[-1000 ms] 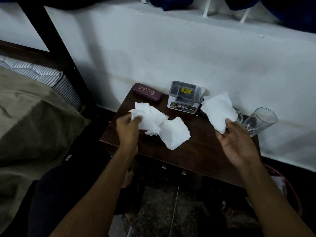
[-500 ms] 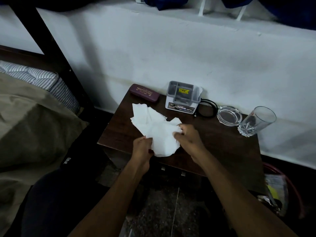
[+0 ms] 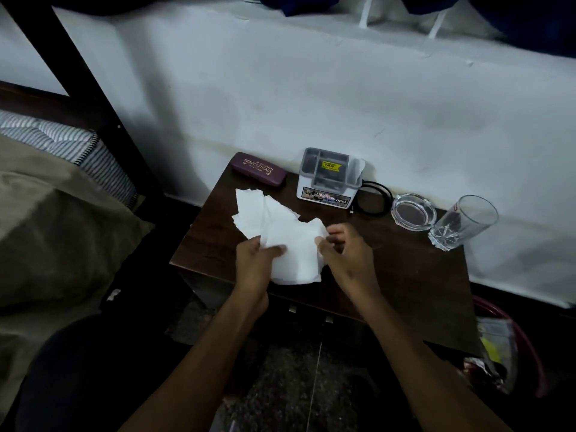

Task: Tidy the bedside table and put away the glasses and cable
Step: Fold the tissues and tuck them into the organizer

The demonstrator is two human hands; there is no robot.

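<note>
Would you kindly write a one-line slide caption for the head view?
Both hands, left hand and right hand, gather white tissues on a bedside table.

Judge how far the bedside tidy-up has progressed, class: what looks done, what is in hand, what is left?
Done: the maroon glasses case lies shut at the back of the dark wooden table; whether the glasses are inside cannot be seen. In hand: the left hand grips the white paper tissues, the right hand at their edge. Left: the black cable lies coiled beside the grey organiser box.
</note>
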